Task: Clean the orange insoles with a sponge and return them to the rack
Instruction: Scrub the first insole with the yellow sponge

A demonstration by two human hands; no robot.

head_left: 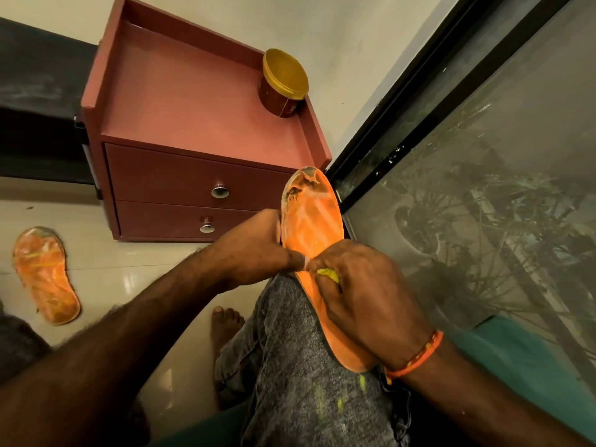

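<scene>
Scrubbing looks under way: the right hand (364,291) curls round a yellow sponge (329,274), pressing it on the orange insole (309,230) propped along the knee (290,333), while the left hand (258,243) pinches the insole's left edge. A second insole (45,275) lies on the floor (129,275), well apart, left of the drawer cabinet (193,124). The held insole's toe end is torn and peeling; hard rubbing there could likely rip it further, and the thin edge grip may slip.
</scene>
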